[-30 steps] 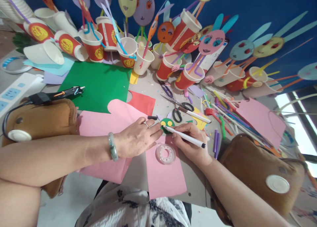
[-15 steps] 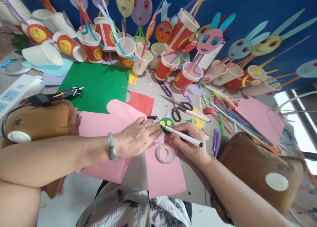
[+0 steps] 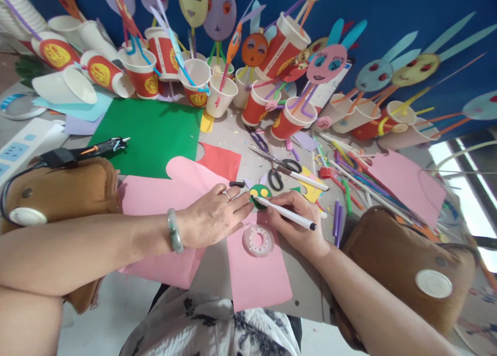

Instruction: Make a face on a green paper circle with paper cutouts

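My right hand (image 3: 297,221) is closed around a white marker (image 3: 289,213) with a black end. The marker's tip touches a small green paper face (image 3: 259,192) with two yellow round eyes. My left hand (image 3: 217,215) lies flat, fingers stretched out, its fingertips at the left edge of the green face. Just above those fingers rests a black marker cap (image 3: 236,184). A roll of clear tape (image 3: 258,240) sits below the face on a strip of pink paper (image 3: 260,283).
Black-handled scissors (image 3: 275,169) and another white marker (image 3: 310,180) lie behind the hands. Paper cups (image 3: 221,97) with paper faces on pipe cleaners line the back. Green paper (image 3: 151,133) and larger pink paper (image 3: 155,195) are at left. Brown cushions (image 3: 407,263) flank the table.
The view has shifted very slightly. Both hands keep nearly the same place, with the marker tip still at the green face.
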`<state>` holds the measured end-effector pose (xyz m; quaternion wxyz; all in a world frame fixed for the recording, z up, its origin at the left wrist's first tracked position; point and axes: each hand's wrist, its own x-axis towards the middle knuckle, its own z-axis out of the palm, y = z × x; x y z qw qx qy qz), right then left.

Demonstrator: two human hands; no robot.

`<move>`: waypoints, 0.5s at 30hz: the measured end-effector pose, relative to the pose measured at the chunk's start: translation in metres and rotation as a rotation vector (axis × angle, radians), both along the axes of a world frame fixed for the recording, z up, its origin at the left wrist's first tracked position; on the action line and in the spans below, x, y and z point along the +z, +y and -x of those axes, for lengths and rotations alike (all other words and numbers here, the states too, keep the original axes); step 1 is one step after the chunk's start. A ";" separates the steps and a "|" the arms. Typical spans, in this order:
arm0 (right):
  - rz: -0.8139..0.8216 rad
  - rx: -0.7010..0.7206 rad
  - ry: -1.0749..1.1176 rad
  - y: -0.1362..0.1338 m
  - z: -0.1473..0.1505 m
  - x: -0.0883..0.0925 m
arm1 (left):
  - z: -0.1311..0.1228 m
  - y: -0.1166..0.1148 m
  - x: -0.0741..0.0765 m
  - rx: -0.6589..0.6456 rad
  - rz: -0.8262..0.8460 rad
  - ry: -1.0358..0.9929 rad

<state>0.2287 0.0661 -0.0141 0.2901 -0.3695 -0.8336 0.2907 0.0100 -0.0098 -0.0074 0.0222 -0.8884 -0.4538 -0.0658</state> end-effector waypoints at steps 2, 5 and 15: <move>-0.003 0.005 0.006 0.000 0.000 0.000 | 0.000 0.000 -0.001 -0.002 -0.005 0.006; -0.007 0.009 0.005 0.000 -0.001 -0.001 | 0.000 0.000 -0.001 -0.001 -0.009 0.008; -0.056 0.001 0.019 0.001 -0.001 -0.002 | 0.000 0.000 -0.001 -0.003 0.000 0.031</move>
